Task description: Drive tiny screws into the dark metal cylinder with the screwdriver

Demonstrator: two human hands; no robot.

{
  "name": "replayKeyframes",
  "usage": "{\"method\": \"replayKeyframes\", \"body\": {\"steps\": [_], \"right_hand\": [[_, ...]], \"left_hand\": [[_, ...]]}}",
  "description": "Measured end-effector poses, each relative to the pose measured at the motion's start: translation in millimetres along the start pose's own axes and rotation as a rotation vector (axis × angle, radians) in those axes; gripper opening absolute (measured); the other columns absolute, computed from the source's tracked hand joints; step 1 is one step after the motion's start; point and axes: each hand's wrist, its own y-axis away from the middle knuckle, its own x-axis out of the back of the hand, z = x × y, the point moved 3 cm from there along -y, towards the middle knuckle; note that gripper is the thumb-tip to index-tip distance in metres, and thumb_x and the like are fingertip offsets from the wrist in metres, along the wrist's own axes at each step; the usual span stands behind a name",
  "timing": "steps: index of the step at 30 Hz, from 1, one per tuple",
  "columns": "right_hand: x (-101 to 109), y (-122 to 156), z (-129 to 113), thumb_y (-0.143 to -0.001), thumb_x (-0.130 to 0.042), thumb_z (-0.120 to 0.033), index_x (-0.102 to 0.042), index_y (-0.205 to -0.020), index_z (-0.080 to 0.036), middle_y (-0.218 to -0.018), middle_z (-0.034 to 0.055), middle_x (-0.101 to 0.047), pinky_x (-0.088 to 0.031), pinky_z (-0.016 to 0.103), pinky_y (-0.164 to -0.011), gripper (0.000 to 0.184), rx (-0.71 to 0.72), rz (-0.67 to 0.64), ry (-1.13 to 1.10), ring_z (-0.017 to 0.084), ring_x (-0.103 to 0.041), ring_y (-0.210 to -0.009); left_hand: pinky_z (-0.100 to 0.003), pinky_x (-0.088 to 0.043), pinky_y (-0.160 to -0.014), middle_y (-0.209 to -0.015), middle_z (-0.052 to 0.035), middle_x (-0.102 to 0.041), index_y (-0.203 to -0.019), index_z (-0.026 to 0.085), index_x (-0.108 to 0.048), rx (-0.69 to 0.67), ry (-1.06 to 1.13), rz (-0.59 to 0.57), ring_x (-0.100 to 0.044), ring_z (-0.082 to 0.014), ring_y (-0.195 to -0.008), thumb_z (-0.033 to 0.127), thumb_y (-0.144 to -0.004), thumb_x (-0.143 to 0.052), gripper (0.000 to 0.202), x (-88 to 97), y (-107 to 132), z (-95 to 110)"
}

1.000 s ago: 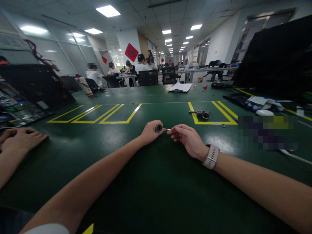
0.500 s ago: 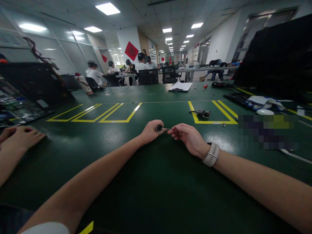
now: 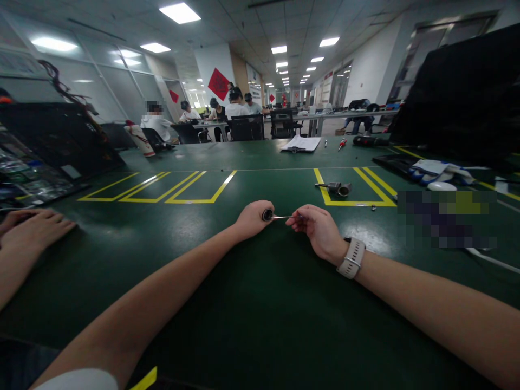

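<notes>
Round-mouthed part (image 3: 267,215) sits gripped by the left hand (image 3: 251,220); right hand (image 3: 317,227) pinches a thin rod (image 3: 283,218); metal piece (image 3: 333,187) crosses yellow tape (image 3: 345,204).

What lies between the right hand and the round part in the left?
In the head view, a thin metal rod, held in the right hand, reaches toward the round part in the left hand. Contact is unclear.

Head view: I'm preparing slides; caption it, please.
Left hand grips a round-ended part; right hand pinches a thin metal rod.
</notes>
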Motion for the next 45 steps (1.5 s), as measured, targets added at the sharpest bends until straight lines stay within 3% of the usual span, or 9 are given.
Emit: {"method": "replayKeyframes", "body": {"steps": [17, 20, 24, 27, 35, 40, 45], "right_hand": [[8.0, -2.3, 1.7, -0.072, -0.052, -0.026, -0.056, -0.056, -0.017, -0.046, -0.0002, -0.058, -0.035, 0.025, -0.049, 0.019, 0.135, 0.127, 0.172, 0.011, -0.05, -0.047], [8.4, -2.1, 1.9, -0.073, -0.052, -0.027, -0.056, -0.057, -0.018, -0.047, -0.0003, -0.059, -0.035, 0.025, -0.049, 0.019, 0.144, 0.112, 0.141, 0.011, -0.05, -0.047], [6.9, -0.8, 0.3, -0.073, -0.052, -0.027, -0.056, -0.058, -0.018, -0.048, -0.0006, -0.058, -0.036, 0.026, -0.05, 0.018, 0.153, 0.098, 0.131, 0.012, -0.05, -0.048], [6.3, -0.2, -1.0, -0.073, -0.052, -0.027, -0.056, -0.059, -0.018, -0.049, -0.0005, -0.058, -0.036, 0.027, -0.051, 0.018, 0.164, 0.094, 0.136, 0.012, -0.05, -0.05], [6.7, -0.7, 0.1, -0.075, -0.052, -0.028, -0.056, -0.062, -0.019, -0.056, 0.0003, -0.06, -0.038, 0.027, -0.054, 0.016, 0.156, 0.03, 0.103, 0.013, -0.052, -0.055], [1.8, 1.9, 1.3, -0.075, -0.055, -0.028, -0.058, -0.07, -0.019, -0.068, 0.0012, -0.062, -0.039, 0.027, -0.058, 0.012, 0.148, -0.069, 0.164, 0.013, -0.053, -0.063], [-1.9, 4.9, -1.0, -0.079, -0.054, -0.03, -0.06, -0.076, -0.02, -0.076, 0.0014, -0.062, -0.04, 0.029, -0.063, 0.012, 0.248, -0.107, 0.416, 0.015, -0.054, -0.072]], "left_hand": [[-0.024, -0.035, -0.055, -0.065, 0.0026, -0.049, -0.066, 0.017, -0.049, 0.067, 0.001, -0.01, -0.047, -0.0119, -0.061, 0.031, -0.073, -0.061, 0.019, -1.8, -1.3, -2.2], [-0.026, -0.041, -0.062, -0.074, 0.0006, -0.053, -0.076, 0.017, -0.051, 0.053, 0.047, 0.028, -0.051, -0.0141, -0.069, 0.026, -0.071, -0.061, 0.015, -0.6, -1.6, -4.2], [-0.03, -0.045, -0.075, -0.092, -0.0042, -0.054, -0.094, 0.016, -0.052, 0.018, 0.089, 0.018, -0.052, -0.0172, -0.085, 0.013, -0.068, -0.055, 0.026, -0.1, -3.0, -5.3], [-0.032, -0.045, -0.079, -0.095, -0.0049, -0.053, -0.095, 0.017, -0.051, 0.033, 0.107, 0.015, -0.052, -0.018, -0.089, 0.016, -0.072, -0.054, 0.023, -0.6, -3.7, -7.0], [-0.025, -0.041, -0.057, -0.082, -0.0004, -0.053, -0.087, 0.017, -0.045, 0.177, 0.123, 0.024, -0.051, -0.0142, -0.07, 0.031, -0.065, -0.069, 0.035, -1.5, -2.1, -10.2], [-0.025, -0.038, -0.059, -0.075, 0.0007, -0.056, -0.083, 0.016, -0.05, 0.131, 0.089, -0.041, -0.052, -0.0132, -0.066, 0.03, -0.07, -0.064, 0.023, -2.2, -3.9, -1.2], [-0.024, -0.034, -0.054, -0.065, 0.0018, -0.052, -0.071, 0.016, -0.051, 0.089, -0.008, -0.089, -0.049, -0.0127, -0.061, 0.03, -0.074, -0.059, 0.016, -2.9, -3.4, 4.8]]}}
